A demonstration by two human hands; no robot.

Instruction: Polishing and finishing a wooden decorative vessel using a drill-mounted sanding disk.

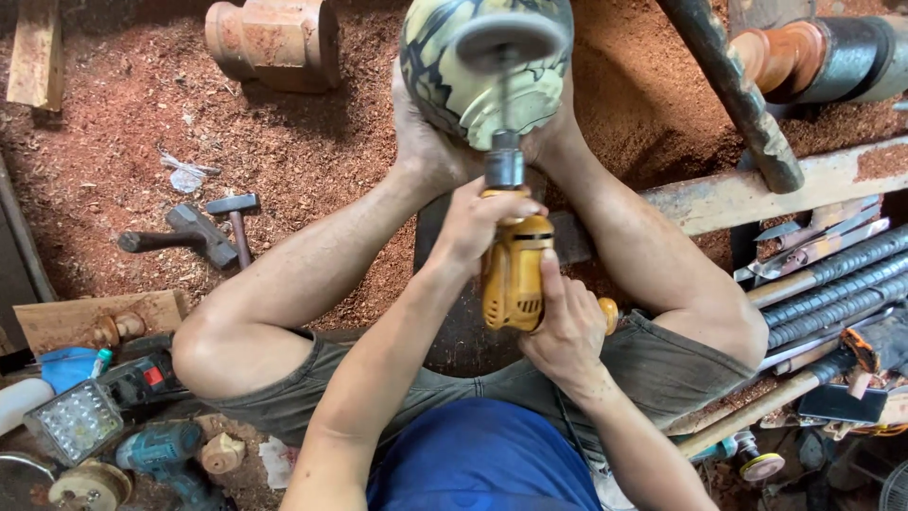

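Nearest, at 6 o'clock: blue shirt hem, grey shorts (653,364), both knees splayed w/ legs running up toward 12. Just above centre, yellow power drill (514,273) held upright, chuck pointing to 12. Left hand (478,225) wrapped tight round the drill's upper body nr the chuck, fingers curled over. Right hand (567,331) closed on the lower body/handle at abt 5 o'clock of the tool, index finger laid along its side. Spinning disc attachment (509,40), blurred, on a thin shaft above the chuck, sitting in front of a rounded wooden vase (445,66) w/ pale green and dark marbled grain at 12 o'clock; touching or just off the surface, can't tell. Vase pinned between both bare feet (421,142) at its base. Left side at 9 o'clock: two hammers (219,227) lying on reddish sawdust floor (284,142). At 7–8 o'clock: LED work lamp (74,419), teal cordless drill (165,452), small turned wood bits. At 11 o'clock, far: turned reddish wood block (274,38). Right side at 3–4 o'clock: row of long turning chisels (832,284) w/ ribbed grips, resting by a plank (757,194). At 1–2 o'clock, far: dark bar (738,95) and a turned piece on a lathe (804,57).
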